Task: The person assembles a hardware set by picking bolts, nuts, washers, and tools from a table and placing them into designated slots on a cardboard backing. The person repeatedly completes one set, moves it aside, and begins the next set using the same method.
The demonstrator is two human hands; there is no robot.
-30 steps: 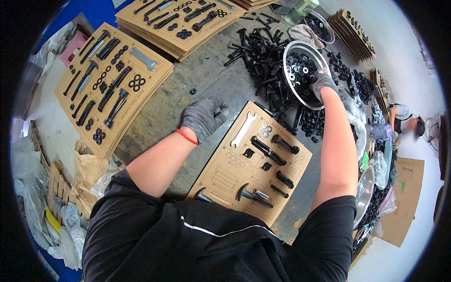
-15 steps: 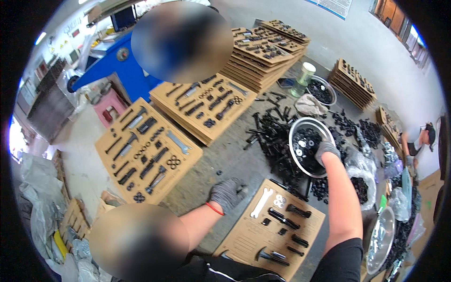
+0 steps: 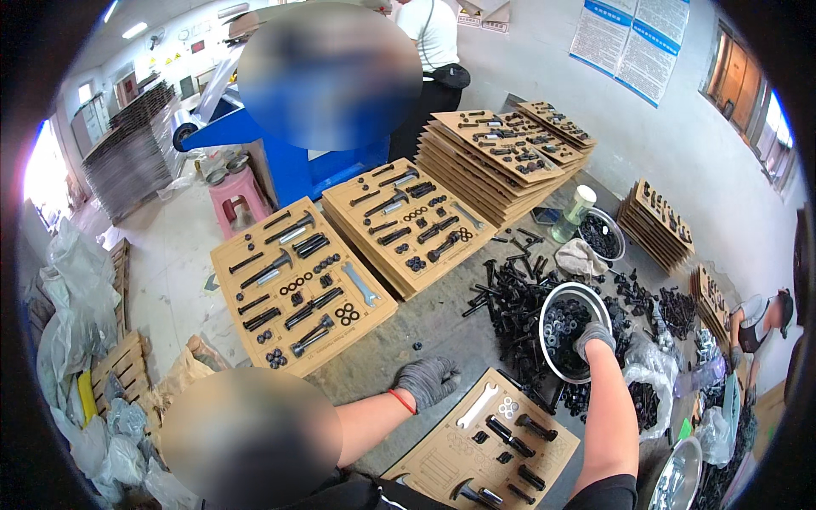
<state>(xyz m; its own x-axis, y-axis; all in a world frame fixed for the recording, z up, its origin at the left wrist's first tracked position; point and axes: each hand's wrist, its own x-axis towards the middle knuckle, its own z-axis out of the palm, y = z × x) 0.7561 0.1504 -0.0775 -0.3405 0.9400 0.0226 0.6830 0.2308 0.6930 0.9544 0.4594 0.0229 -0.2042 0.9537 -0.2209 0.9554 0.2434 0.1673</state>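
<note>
My right hand (image 3: pixel 594 337), in a grey glove, reaches over the near right rim of a metal bowl (image 3: pixel 548 357). Its fingertips are hidden among the dark washers or nuts (image 3: pixel 563 327) inside. My left hand (image 3: pixel 431 382), also gloved, lies on the table with its fingers stretched loosely and nothing visible in them. Between my arms is a cardboard sheet (image 3: pixel 433 459) bearing an open-ended wrench (image 3: pixel 478 406), pale washers (image 3: pixel 508 407), black bolts (image 3: pixel 511 435) and hammer-shaped parts (image 3: pixel 466 491).
Filled cardboard sheets (image 3: pixel 297 359) and taller stacks (image 3: pixel 476 161) occupy the left and back. Loose black bolts (image 3: pixel 510 297) surround the bowl. A bottle (image 3: pixel 574 214), a cloth (image 3: pixel 581 257) and another bowl (image 3: pixel 619 235) stand behind. Two other people (image 3: pixel 433 38) (image 3: pixel 755 319) are farther off.
The view has tilted upward, so more of the room shows. My right hand stays in the bowl, where fewer pale washers show. My left hand remains on the table beside the sheet.
</note>
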